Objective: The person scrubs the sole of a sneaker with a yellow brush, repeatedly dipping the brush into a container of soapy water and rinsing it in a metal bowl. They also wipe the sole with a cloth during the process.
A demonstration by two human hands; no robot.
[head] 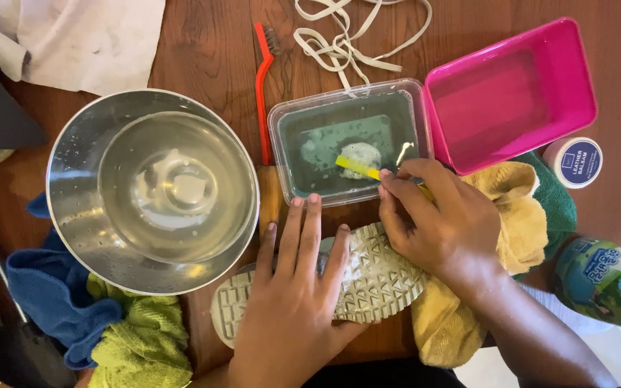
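My left hand [292, 287] lies flat on a shoe [375, 276] turned sole up, its pale grey tread showing on the wooden table [203, 43]. My right hand [436, 219] grips a yellow brush [357, 167] by its handle. The brush head dips into a clear plastic tub [346, 140] of soapy water, over a patch of white foam. The right wrist rests across the toe end of the shoe.
A steel bowl [152, 190] of water stands at the left. A red brush [261, 86], white laces [346, 39], a pink lid [512, 93], a small round tin [573, 162], a bottle [609, 276], and yellow, green and blue cloths [519, 223] surround the shoe.
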